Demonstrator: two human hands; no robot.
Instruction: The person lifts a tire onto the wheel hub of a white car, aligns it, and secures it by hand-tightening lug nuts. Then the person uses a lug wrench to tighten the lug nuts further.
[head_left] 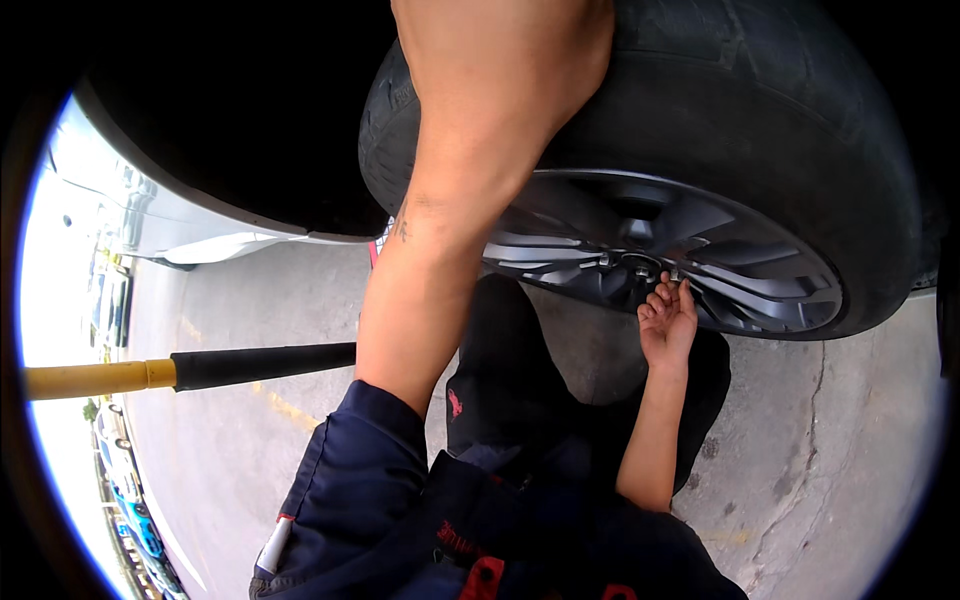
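Note:
My right hand [668, 325] is at the hub of the wheel rim [760, 295], palm up. Its thumb and forefinger pinch a small wheel nut [676, 273] at the rim's centre, and the other fingers curl in. More nuts [604, 260] show around the hub. The black tyre [740, 120] stands upright in front of me. My bare left arm [430, 250] reaches up across the tyre's left part and leaves the picture at the top. The left hand lies outside the picture, so its fingers do not show.
A dark wheel arch with a pale body edge [200, 205] curves over the left. A yellow bar with a black grip [265, 366] juts in from the left. My dark-clothed knees [510, 350] are below the wheel, over cracked concrete [780, 440]. Parked cars [135, 510] stand far left.

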